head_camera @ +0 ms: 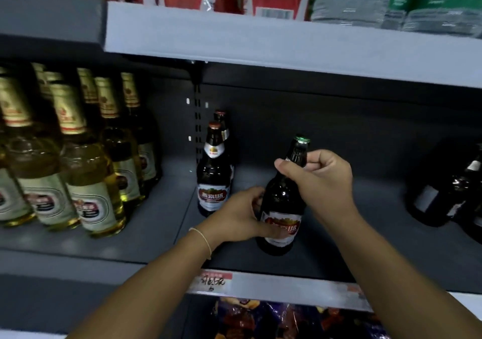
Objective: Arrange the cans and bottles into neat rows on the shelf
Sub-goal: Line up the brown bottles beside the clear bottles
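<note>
Gripping "U8"-labelled dark bottle (283, 203), both hands.

A: Centre of shelf (365, 234)?
B: 1 dark bottle (283, 200), green cap, tilted a little. Right hand (319, 179) grips its neck; left hand (238, 217) holds the lower body at the red-and-white label.

A: Behind it?
B: 2 brown bottles (214, 179) upright, 1 behind the other, near the back panel, red caps.

A: Left bay?
B: Pale-gold bottles (86, 182) with gold foil necks, packed in rows.

A: Right edge?
B: Dark bottles (448, 195), blurred. Handwritten price tag (212, 282) on the shelf's front rail.
</note>
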A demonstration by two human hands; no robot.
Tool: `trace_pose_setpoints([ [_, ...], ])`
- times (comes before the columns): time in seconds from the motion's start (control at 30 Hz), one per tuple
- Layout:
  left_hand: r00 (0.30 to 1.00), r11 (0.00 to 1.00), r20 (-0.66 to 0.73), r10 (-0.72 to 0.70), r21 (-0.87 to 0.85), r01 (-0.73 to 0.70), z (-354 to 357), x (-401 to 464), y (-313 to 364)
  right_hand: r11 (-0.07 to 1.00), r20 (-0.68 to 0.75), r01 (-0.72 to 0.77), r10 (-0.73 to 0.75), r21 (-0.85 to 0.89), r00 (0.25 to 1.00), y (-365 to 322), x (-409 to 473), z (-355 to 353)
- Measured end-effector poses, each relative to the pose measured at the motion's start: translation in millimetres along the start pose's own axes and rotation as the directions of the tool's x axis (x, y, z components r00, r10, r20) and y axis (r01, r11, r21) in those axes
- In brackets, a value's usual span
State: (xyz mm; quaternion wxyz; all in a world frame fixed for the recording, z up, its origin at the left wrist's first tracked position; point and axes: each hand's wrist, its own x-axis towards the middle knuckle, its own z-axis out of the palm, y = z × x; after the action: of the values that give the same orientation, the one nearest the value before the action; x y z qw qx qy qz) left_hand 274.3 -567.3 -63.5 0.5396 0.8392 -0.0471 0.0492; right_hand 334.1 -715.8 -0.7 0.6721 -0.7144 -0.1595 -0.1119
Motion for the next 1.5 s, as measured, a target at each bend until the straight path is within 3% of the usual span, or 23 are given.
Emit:
trace_pose_setpoints([
  [0.13, 0.998, 0.999, -0.068, 0.004, 0.035, -0.002, -29, -19, -12, 1.000, 0.024, 0.016, -0.017, 0.009, 1.000, -4, -13, 34],
  [0.47, 0.998, 0.998, -0.064, -0.002, 0.070, 0.007, -81, -54, -36, 0.999, 0.043, -0.016, 0.015, 0.036, 0.999, -12, -46, 92],
  [0.73, 0.996, 0.999, -0.084, -0.016, 0.031, 0.018, -99, -65, -47, 0.999, 0.082, 0.048, -0.049, 0.016, 0.995, -14, -58, 118],
  [0.93, 0.995, 0.998, -0.103, -0.013, 0.060, 0.020, -104, -68, -52, 0.997, 0.101, 0.074, -0.072, -0.019, 0.992, -17, -60, 125],
  [1.5, 0.998, 0.995, -0.054, -0.043, -0.089, 0.038, -104, -69, -62, 0.992, 0.281, 0.109, -0.086, -0.069, 0.956, -19, -59, 107],
])
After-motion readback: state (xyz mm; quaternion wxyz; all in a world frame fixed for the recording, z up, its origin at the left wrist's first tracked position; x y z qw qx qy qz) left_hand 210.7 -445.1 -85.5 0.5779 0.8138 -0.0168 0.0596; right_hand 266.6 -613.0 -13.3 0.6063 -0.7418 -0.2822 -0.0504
